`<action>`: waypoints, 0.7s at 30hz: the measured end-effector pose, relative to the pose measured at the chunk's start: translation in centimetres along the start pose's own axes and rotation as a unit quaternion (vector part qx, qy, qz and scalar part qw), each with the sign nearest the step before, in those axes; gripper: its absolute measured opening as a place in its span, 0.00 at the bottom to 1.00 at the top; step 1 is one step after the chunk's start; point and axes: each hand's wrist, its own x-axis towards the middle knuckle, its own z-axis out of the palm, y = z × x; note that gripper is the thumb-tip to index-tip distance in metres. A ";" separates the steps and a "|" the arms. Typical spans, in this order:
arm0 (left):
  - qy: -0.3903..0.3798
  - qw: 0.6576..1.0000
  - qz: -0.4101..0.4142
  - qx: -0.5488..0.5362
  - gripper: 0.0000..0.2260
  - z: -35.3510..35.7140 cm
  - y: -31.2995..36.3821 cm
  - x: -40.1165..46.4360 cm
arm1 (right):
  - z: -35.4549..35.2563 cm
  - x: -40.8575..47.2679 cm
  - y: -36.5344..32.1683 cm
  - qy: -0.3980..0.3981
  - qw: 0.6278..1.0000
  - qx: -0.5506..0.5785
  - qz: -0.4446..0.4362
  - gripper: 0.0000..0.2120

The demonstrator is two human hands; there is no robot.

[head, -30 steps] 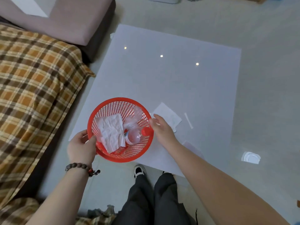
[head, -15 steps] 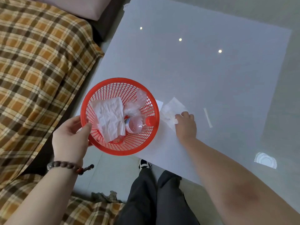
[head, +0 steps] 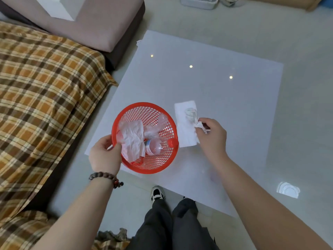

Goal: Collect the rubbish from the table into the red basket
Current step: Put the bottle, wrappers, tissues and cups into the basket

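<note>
Pinching tissue (head: 186,123) newly lifted off tabletop (head: 225,98), right-hand fingers (head: 202,122) closed; red basket (head: 144,138) beside, left-hand fingers (head: 117,147) gripping rim; drop-in pending.

- One head-worn wide-angle view looks steeply down and forward from above.
- The worktop (head: 216,91) fills the frame's centre and right, near; forearms enter from the bottom edge.

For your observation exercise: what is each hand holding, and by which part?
The left hand grips the red basket by its near-left rim. The right hand pinches the white tissue at its right edge, fingers bunching it.
</note>
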 end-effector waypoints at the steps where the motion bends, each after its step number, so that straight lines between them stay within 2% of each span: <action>1: -0.008 1.000 0.000 0.000 0.11 0.2 0.4 -0.1 | -0.5 -0.4 -1.5 0.002 1.000 0.019 -0.014 0.11; 3: -0.028 1.000 0.003 -0.004 0.12 0.8 1.1 -0.5 | -0.7 -1.3 -3.9 -0.014 0.998 0.033 -0.047 0.12; 6: -0.056 0.998 0.008 -0.019 0.12 1.6 2.0 -1.2 | 0.8 -2.2 -5.9 -0.077 0.992 -0.011 -0.102 0.14; 11: -0.092 0.994 0.016 -0.048 0.08 2.9 3.2 -2.3 | 4.1 -2.6 -5.9 -0.164 0.975 -0.118 -0.094 0.15; 15: -0.098 0.994 0.030 -0.044 0.07 3.6 3.6 -2.3 | 4.7 -2.2 -5.4 -0.204 0.953 -0.199 -0.099 0.26; 18: -0.089 0.995 0.030 -0.040 0.07 3.9 3.9 -1.9 | 3.3 -1.6 -5.0 -0.200 0.960 -0.156 -0.119 0.27; 21: -0.077 0.996 0.029 -0.033 0.09 4.2 4.0 -1.2 | 0.9 -0.7 -3.3 -0.108 0.982 -0.087 -0.131 0.20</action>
